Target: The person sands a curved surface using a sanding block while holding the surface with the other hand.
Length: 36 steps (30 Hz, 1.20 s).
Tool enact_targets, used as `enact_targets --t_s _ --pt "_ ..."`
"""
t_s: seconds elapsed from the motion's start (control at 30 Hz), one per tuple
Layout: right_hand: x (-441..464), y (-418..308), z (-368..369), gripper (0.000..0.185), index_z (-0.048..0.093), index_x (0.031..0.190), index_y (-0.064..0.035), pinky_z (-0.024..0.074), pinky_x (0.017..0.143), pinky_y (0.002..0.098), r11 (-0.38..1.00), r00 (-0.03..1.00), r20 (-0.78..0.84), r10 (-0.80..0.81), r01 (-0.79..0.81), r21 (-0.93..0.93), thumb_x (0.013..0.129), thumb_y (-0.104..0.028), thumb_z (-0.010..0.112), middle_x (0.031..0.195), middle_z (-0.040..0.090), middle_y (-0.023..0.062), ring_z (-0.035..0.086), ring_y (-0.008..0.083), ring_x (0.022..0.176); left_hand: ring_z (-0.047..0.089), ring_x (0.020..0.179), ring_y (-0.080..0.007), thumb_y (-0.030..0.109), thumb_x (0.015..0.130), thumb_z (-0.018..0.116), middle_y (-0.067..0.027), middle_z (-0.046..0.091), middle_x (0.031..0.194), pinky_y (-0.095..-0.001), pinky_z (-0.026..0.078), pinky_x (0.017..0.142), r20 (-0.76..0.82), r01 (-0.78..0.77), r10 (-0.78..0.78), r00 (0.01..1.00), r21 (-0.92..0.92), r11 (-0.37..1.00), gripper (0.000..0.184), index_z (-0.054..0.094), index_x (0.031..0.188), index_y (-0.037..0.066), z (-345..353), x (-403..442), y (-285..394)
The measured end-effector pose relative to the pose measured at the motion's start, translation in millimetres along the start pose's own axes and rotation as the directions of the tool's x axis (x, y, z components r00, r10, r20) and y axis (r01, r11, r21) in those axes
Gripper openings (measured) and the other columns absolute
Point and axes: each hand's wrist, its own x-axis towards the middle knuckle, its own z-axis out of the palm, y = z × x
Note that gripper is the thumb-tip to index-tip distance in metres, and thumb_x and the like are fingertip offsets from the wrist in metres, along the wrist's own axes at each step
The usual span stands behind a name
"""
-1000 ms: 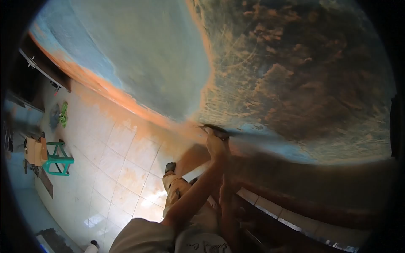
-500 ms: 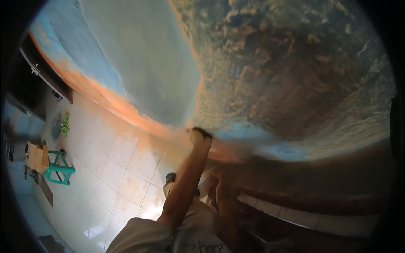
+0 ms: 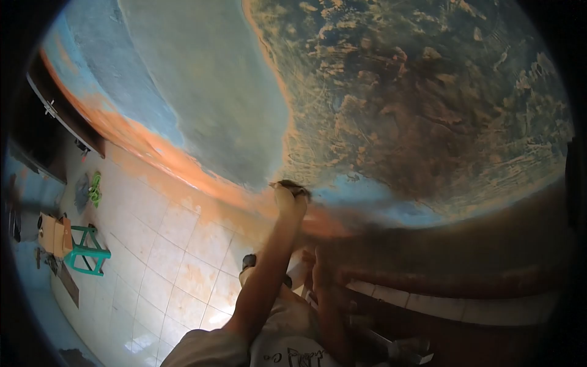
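My left hand (image 3: 290, 200) reaches forward to the lower edge of a painted wall (image 3: 214, 104). Its fingers are closed round a small dark object (image 3: 295, 185), held against the surface; the grip hides its kind. Above and to the right, the wall is rough and dark with tan flecks; to the left it is smooth grey-green with an orange border. Blue and orange patches lie beside the hand. Lower down, close to my body, my right hand (image 3: 312, 264) is in shadow with its fingers extended and apart, holding nothing that I can see.
A tiled floor (image 3: 165, 257) with orange smears runs along the left. On it stands a green plastic stool (image 3: 88, 251) beside a cardboard box (image 3: 55, 235), with a green bundle (image 3: 95, 189) farther off. A pale tiled ledge (image 3: 446, 309) crosses the lower right.
The view has shifted slightly and is sharper. My left hand stays at nearly the same spot on the wall, with the dark object turned a little. My right hand has hardly moved.
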Motion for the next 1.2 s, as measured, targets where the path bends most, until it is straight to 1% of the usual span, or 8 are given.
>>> enact_targets --t_s 0.37,0.5,0.7,0.77,0.83,0.87,1.1,1.2 --pt "1 2 -12 0.051 0.062 0.107 0.0037 0.0460 0.079 0.0315 1.000 0.999 -0.032 -0.013 0.013 0.005 0.098 -0.041 0.038 0.099 0.066 0.0146 0.061 0.0212 0.088 0.043 0.062 -0.0187 0.035 0.098 0.032 -0.0004 0.048 0.068 -0.0379 0.038 0.055 -0.216 0.107 -0.119 0.969 -0.069 0.992 0.031 0.052 0.085 0.014 53 -20 -5" --pt "-6 -9 0 0.051 0.062 0.107 0.0038 0.0462 0.079 0.0318 0.998 0.998 -0.008 -0.054 0.054 0.016 0.098 -0.040 0.038 0.099 0.066 0.0151 0.061 0.0216 0.088 0.041 0.059 -0.0179 0.035 0.098 0.030 0.0003 0.044 0.064 -0.0360 0.037 0.054 -0.084 0.141 -0.124 0.989 0.242 0.960 0.034 0.051 0.077 0.017 31 -12 5" --pt "17 -5 5 0.050 0.062 0.107 0.0040 0.0466 0.079 0.0321 0.988 0.990 0.033 -0.137 0.134 0.074 0.098 -0.039 0.038 0.100 0.066 0.0157 0.062 0.0223 0.087 0.039 0.057 -0.0172 0.025 0.097 0.041 -0.0020 0.041 0.061 -0.0390 0.043 0.061 -0.030 0.128 -0.125 0.992 0.093 0.987 0.030 0.051 0.072 0.012 -5 -15 0" --pt "31 6 5 0.048 0.061 0.108 0.0039 0.0467 0.080 0.0329 0.980 0.997 0.055 -0.057 0.046 0.192 0.097 -0.038 0.039 0.100 0.066 0.0163 0.062 0.0235 0.087 0.051 0.081 -0.0253 0.013 0.097 0.033 -0.0092 0.049 0.077 -0.0457 0.045 0.074 -0.050 0.212 -0.216 0.975 -0.063 0.975 0.023 0.052 0.089 0.003 11 -44 20" --pt "30 -15 23 0.049 0.058 0.115 0.0027 0.0465 0.082 0.0342 0.951 0.983 0.111 -0.149 0.112 0.288 0.096 -0.040 0.041 0.104 0.065 0.0161 0.061 0.0239 0.092 0.056 0.087 -0.0247 0.018 0.100 0.032 -0.0077 0.056 0.084 -0.0424 0.047 0.077 0.515 0.309 -0.157 0.843 -0.224 0.924 0.025 0.052 0.098 0.004 -6 -50 29" --pt "19 -28 33 0.049 0.058 0.115 0.0027 0.0465 0.082 0.0342 0.951 0.986 0.102 -0.133 0.098 0.294 0.096 -0.040 0.041 0.104 0.065 0.0161 0.061 0.0239 0.092 0.058 0.088 -0.0218 0.021 0.101 0.032 -0.0061 0.060 0.090 -0.0367 0.049 0.078 0.090 0.225 -0.220 0.971 -0.045 0.973 0.028 0.054 0.098 0.004 29 -76 46" --pt "43 -78 86 0.036 0.059 0.106 -0.0034 0.0476 0.072 0.0309 0.787 0.995 -0.043 -0.089 0.096 0.610 0.092 -0.036 0.055 0.105 0.062 0.0096 0.060 0.0194 0.091 0.061 0.084 -0.0203 0.021 0.096 0.045 -0.0085 0.061 0.096 -0.0333 0.052 0.070 0.041 0.346 -0.394 0.918 0.404 0.847 0.024 0.058 0.107 0.004 25 -76 65" --pt "52 -78 102 0.032 0.058 0.105 -0.0020 0.0476 0.071 0.0291 0.765 0.977 -0.155 -0.148 0.212 0.608 0.090 -0.030 0.059 0.101 0.060 0.0067 0.059 0.0169 0.089 0.061 0.080 -0.0203 0.024 0.092 0.053 -0.0100 0.061 0.098 -0.0338 0.053 0.067 -0.118 0.210 -0.182 0.976 0.724 0.657 0.031 0.059 0.113 0.002 45 -107 85"
